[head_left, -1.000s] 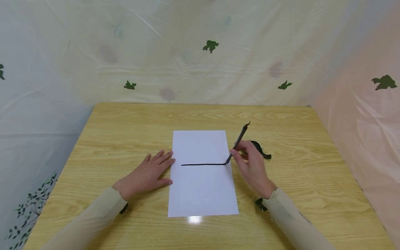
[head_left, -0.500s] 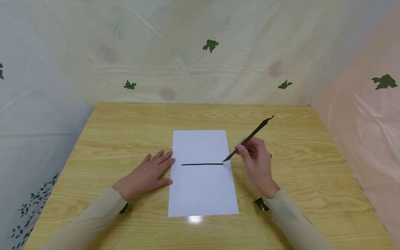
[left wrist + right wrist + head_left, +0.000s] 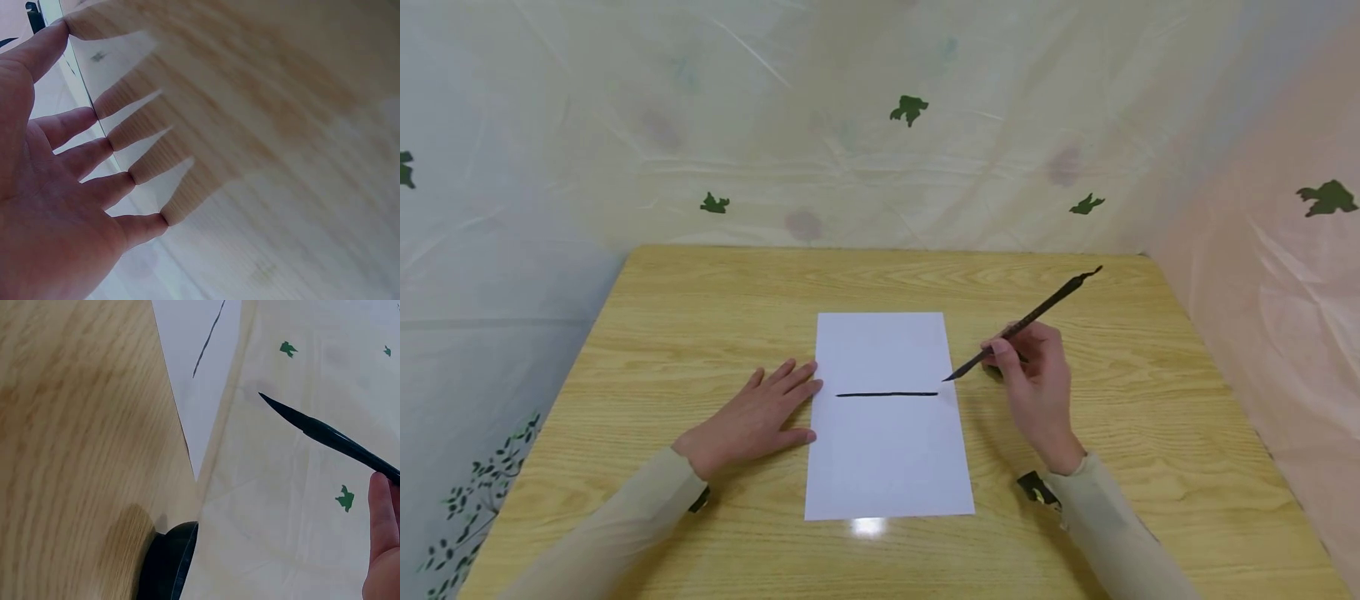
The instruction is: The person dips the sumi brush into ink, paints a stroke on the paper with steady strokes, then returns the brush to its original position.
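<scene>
My right hand (image 3: 1039, 385) pinches a dark calligraphy brush (image 3: 1051, 305) between thumb and fingers. The brush slants, its pointed black tip over the right part of a white sheet of paper (image 3: 887, 462), just past the end of a straight black stroke (image 3: 887, 394). In the right wrist view the brush tip (image 3: 275, 405) stands clear above the sheet. My left hand (image 3: 758, 421) lies flat with spread fingers, fingertips at the sheet's left edge. The left wrist view shows these fingers (image 3: 81, 156) straight against the tabletop.
A small black dish (image 3: 165, 565) sits on the table right of the paper, mostly hidden behind my right hand in the head view. The wood-grain table (image 3: 700, 292) is enclosed by pale cloth (image 3: 820, 167) with green bird-like shapes.
The right hand lifts the brush off the end of the stroke and moves right, the handle tilting over to the right. My left hand stays in place.
</scene>
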The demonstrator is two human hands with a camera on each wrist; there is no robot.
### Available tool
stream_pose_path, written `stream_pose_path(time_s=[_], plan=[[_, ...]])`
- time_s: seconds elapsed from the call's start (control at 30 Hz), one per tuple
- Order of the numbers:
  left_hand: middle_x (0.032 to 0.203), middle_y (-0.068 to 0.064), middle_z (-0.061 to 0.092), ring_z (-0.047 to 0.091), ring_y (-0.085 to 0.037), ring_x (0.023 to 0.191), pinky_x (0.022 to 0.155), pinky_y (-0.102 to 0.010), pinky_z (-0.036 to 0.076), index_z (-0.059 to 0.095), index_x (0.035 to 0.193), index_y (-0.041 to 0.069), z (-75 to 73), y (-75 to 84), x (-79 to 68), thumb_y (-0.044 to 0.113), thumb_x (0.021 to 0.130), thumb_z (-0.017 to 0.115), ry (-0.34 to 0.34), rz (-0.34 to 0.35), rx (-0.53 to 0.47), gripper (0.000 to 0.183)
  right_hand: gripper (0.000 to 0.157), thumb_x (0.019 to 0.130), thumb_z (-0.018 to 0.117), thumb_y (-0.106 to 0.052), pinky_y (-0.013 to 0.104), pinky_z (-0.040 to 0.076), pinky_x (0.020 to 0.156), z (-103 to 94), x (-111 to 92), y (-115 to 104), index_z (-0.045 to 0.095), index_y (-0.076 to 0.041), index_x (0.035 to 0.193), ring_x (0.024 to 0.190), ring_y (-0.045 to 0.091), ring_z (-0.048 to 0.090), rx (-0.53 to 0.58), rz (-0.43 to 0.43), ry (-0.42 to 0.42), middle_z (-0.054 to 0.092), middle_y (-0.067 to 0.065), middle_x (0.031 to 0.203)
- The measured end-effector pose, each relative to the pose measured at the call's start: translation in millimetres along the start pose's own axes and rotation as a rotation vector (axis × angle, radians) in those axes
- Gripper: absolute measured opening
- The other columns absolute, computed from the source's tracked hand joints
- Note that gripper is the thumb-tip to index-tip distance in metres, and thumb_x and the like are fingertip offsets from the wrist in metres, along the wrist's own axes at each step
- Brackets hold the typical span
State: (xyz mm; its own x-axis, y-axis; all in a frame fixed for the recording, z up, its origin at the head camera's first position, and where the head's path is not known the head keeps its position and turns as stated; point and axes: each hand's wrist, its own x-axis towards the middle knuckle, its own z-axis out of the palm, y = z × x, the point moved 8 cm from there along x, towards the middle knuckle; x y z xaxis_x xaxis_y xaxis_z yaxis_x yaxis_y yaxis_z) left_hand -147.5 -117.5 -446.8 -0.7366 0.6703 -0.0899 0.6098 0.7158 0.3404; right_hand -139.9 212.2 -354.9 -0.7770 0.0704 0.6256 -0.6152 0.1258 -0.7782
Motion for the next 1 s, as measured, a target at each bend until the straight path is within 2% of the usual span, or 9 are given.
stream_pose_path(time_s=[0.23,0.47,0.63,0.9,1.0], plan=[[0.166,-0.017,0.032,0.024,-0.042,0.154,0.114,-0.073,0.025,0.045,0.156,0.004,0.0,0.5,1.0,0.043,0.100,0.068,0.003,0.006,0.002,0.072,0.025,0.099,0.055,0.016,0.025,0.060,0.078,-8.8,3.3,-4.2,0.040,0.024,0.117,0.091,0.019,0.072,0.073,-0.034,0.023,0.065,0.011,0.104],[0.167,-0.017,0.031,0.023,-0.042,0.154,0.114,-0.073,0.024,0.045,0.156,0.004,1.4,-1.1,1.3,0.043,0.100,0.068,-0.001,-0.002,0.001,0.072,0.030,0.100,0.059,0.009,0.026,0.060,0.081,-25.6,10.3,-15.0,0.043,0.024,0.119,0.092,0.019,0.072,0.036,-0.075,0.070,0.065,0.010,0.105],[0.167,-0.016,0.031,0.023,-0.042,0.154,0.114,-0.073,0.023,0.044,0.156,0.004,2.3,-2.0,1.6,0.044,0.100,0.068,-0.006,-0.005,0.003,0.073,0.030,0.099,0.059,0.012,0.027,0.060,0.083,-43.6,14.4,-22.1,0.046,0.023,0.123,0.095,0.020,0.073,0.045,-0.083,0.124,0.066,0.012,0.106],[0.167,-0.017,0.032,0.024,-0.042,0.154,0.113,-0.073,0.024,0.045,0.156,0.004,1.6,-2.0,1.6,0.044,0.099,0.069,-0.006,-0.001,0.002,0.073,0.031,0.095,0.063,0.015,0.025,0.059,0.083,-66.9,17.0,-31.8,0.048,0.026,0.120,0.095,0.019,0.075,-0.026,-0.157,0.162,0.068,0.016,0.105],[0.166,-0.017,0.032,0.024,-0.043,0.154,0.113,-0.073,0.024,0.045,0.156,0.004,0.9,-2.0,1.2,0.044,0.099,0.069,0.002,0.002,0.000,0.073,0.029,0.095,0.063,0.015,0.024,0.058,0.084,-71.7,16.4,-35.2,0.049,0.026,0.119,0.096,0.017,0.075,-0.104,-0.177,0.156,0.070,0.015,0.106]])
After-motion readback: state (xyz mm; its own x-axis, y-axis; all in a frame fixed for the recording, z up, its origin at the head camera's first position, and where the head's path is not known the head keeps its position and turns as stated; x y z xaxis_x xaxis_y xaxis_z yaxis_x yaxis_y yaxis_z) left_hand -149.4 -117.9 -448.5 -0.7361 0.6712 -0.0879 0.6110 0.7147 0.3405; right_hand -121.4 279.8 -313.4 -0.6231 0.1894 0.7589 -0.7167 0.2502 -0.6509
